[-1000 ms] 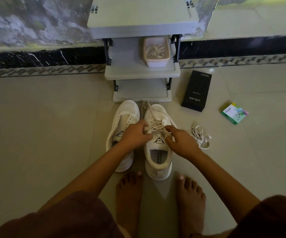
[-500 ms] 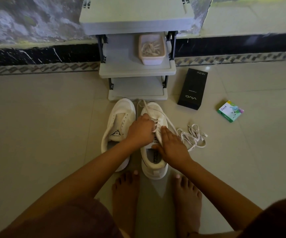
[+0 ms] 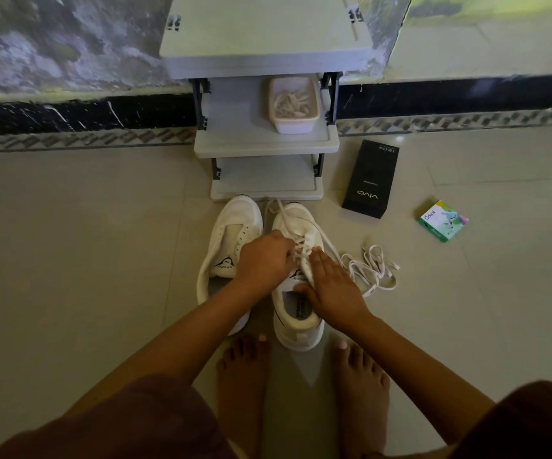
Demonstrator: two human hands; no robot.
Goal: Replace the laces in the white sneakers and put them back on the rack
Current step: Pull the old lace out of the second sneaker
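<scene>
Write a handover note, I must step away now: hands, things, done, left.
Left hand pinches the white lace threaded on the right-side white sneaker; right hand lies flat on that sneaker, steadying it.
The other white sneaker beside it has bare eyelets; a loose white lace lies on the floor.
Done: one sneaker part-laced. Left: finish both, set them on the grey plastic rack.

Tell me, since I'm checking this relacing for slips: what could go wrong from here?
1. The left hand grips the lace while only the flat right hand steadies the sneaker; a pull might slide it or leave the ends uneven.
2. The loose lace lies in a heap beside that sneaker and could tangle.
</scene>
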